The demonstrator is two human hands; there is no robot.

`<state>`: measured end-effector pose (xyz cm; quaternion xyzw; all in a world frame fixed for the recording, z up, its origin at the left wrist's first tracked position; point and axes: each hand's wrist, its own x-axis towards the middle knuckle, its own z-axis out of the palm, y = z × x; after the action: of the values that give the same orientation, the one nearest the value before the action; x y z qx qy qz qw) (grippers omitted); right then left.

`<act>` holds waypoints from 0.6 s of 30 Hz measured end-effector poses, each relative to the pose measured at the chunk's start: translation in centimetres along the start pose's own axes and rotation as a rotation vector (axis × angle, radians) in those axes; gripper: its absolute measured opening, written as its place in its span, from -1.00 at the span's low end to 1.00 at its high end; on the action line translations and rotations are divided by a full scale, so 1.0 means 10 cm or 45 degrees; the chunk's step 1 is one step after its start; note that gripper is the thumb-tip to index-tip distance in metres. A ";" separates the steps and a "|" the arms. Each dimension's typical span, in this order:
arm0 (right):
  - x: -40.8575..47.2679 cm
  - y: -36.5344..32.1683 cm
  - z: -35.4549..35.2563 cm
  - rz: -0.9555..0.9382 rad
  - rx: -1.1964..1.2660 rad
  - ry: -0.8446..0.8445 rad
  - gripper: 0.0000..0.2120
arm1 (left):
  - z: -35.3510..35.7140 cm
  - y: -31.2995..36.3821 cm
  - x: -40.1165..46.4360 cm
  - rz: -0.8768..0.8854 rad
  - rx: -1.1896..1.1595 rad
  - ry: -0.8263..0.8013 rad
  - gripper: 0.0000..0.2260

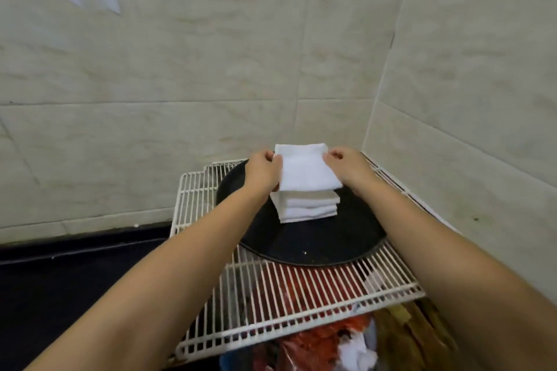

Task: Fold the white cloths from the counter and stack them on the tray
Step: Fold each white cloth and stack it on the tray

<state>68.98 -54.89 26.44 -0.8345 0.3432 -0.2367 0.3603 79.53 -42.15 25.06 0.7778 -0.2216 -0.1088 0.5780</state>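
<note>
A folded white cloth [306, 169] is held just above, or only lightly touching, the stack [306, 206] of folded cloths on the black round tray [316, 242]; whether it rests yet on the stack I cannot tell. The left hand [265, 170] pinches its left edge, fingers curled round the cloth, and the right hand [349, 167] pinches the right edge the same way, so the cloth hangs between them, tilted a little with the far edge higher. The stack sits toward the back of the tray, a few cloths deep, its edges fairly square. The tray lies on a white wire rack [301, 307] set in the corner of a tiled wall [211, 69]; under the rack show red and mixed bundles [325, 343], and to the left runs a dark bench [75, 280]. The step in hand looks to be the placing of a finished cloth on the stack. The next move calls for lowering it level, lining its edges with those below, then loosing both pinches together so the fold does not spring open or drag the stack askew. No unfolded cloths are in view, so how many remain cannot be judged.
</note>
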 end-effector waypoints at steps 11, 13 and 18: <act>0.16 0.40 0.16 -0.035 -0.036 -0.213 -0.71 | 0.20 -0.45 0.00 -0.070 0.257 0.106 -0.82; 0.19 0.33 0.11 -0.033 -0.088 -0.201 -0.61 | 0.13 -0.38 0.00 -0.119 0.214 0.099 -0.81; 0.07 -0.18 0.15 -0.268 -0.257 -0.131 -0.56 | -0.48 -0.26 -0.21 -0.117 0.062 0.151 -0.77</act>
<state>71.14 -53.82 26.96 -0.9088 0.2569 -0.1946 0.2649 80.27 -36.50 23.86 0.8060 -0.1537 -0.0836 0.5654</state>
